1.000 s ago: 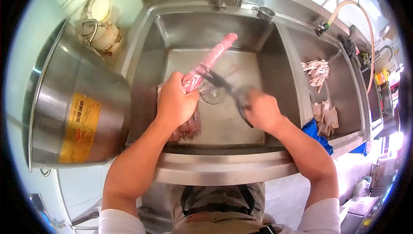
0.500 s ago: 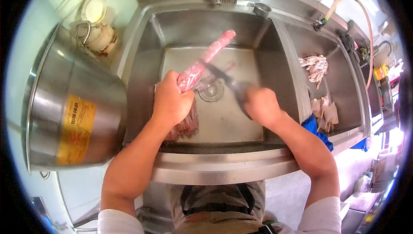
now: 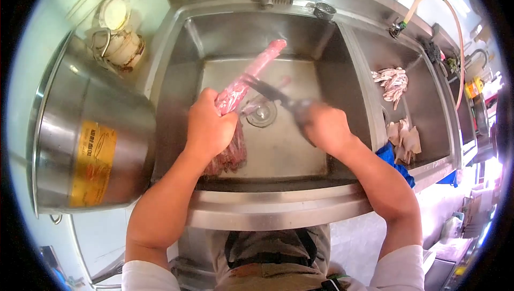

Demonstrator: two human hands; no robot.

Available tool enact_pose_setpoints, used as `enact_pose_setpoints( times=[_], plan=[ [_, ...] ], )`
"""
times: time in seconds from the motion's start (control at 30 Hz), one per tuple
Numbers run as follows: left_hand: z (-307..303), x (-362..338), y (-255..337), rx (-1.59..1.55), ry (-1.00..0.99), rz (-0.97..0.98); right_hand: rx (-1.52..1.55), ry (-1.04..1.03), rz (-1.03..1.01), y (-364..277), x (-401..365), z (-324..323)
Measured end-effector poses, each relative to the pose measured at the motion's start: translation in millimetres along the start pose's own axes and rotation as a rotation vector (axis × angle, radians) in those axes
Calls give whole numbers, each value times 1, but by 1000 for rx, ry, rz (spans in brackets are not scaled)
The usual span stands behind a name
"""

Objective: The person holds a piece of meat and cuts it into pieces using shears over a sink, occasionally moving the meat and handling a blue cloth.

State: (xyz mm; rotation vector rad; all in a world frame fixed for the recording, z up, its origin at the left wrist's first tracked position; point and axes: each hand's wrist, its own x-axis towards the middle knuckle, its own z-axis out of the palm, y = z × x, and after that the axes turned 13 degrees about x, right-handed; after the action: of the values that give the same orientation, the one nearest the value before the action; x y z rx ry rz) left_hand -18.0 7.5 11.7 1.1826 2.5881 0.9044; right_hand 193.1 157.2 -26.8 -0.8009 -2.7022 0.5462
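Note:
Inside the sink basin [image 3: 300, 154], my left hand [image 3: 211, 125] is wrapped round the near end of a long pink roll of meat in clear plastic film [image 3: 257, 69]. The roll slants up and away to the right. My right hand [image 3: 326, 127] is closed on dark-handled scissors [image 3: 273, 93], partly blurred, their blades crossing the roll's right side about midway. Below my left hand lies darker red meat [image 3: 233, 154], partly hidden by that hand. Scraps of clear film [image 3: 257, 103] are beside the drain [image 3: 261, 114].
A big steel pot [image 3: 118, 125] with a yellow label stands left of the sink. The right basin [image 3: 428, 130] holds pale meat strips [image 3: 393, 82] and flat pale pieces [image 3: 404, 138]. A blue cloth or bag [image 3: 393, 162] hangs over its front edge. A hose [image 3: 460, 50] arches behind.
The roll and my left hand have shifted slightly left. The scissors' tips have moved a little left along with the roll, and the blades show more clearly now.

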Motion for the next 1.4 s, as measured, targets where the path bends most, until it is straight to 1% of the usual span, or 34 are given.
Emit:
enact_pose_setpoints(
  times=[0.03,0.13,0.23,0.33,0.43,0.53,0.63,0.73,0.77,0.87,0.9,0.93,1.0,1.03,1.1,1.17,1.23,1.3,1.33,1.4],
  plan=[
    [-3,-1,2,9,3,-4,18,58,-32,1,-1,3],
    [2,1,-1,-67,-12,18,2,39,-80,2,-1,6],
    [-2,-3,5,-152,-45,24,-29,82,-89,5,2,12],
    [-3,-7,8,-199,-26,56,-51,108,-106,13,5,20],
    [1,-6,5,-311,-47,17,-91,92,-75,14,8,15],
    [1,-4,4,-218,15,46,-5,137,-25,15,9,10],
    [3,-8,5,-89,116,119,452,19,287,-1,13,-2],
    [2,-14,15,25,101,212,1091,-5,415,-11,14,2],
    [3,-17,17,18,57,237,1232,10,475,-16,18,-3],
    [11,-27,25,-36,-74,302,1440,107,506,-34,20,-26],
    [14,-30,29,-68,-107,312,1470,86,497,-32,20,-27],
    [16,-32,32,-98,-136,320,1540,120,510,-28,18,-24],
    [21,-36,35,-88,-68,428,1683,182,516,-18,20,-17],
    [23,-38,36,-81,-34,480,1715,182,507,-15,21,-18],
    [25,-40,35,-114,-100,539,1779,175,488,-14,22,-20],
    [25,-40,38,-367,-304,346,1818,198,481,-15,21,-21],
    [26,-42,47,-820,-622,-130,1800,182,483,-21,23,-25],
    [20,-34,38,-864,-832,-160,1719,129,492,-26,21,-31],
    [16,-31,34,-887,-934,-175,1598,106,438,-26,20,-30],
    [11,-26,32,-909,-850,-216,1347,59,316,-22,18,-29]
  ],
)
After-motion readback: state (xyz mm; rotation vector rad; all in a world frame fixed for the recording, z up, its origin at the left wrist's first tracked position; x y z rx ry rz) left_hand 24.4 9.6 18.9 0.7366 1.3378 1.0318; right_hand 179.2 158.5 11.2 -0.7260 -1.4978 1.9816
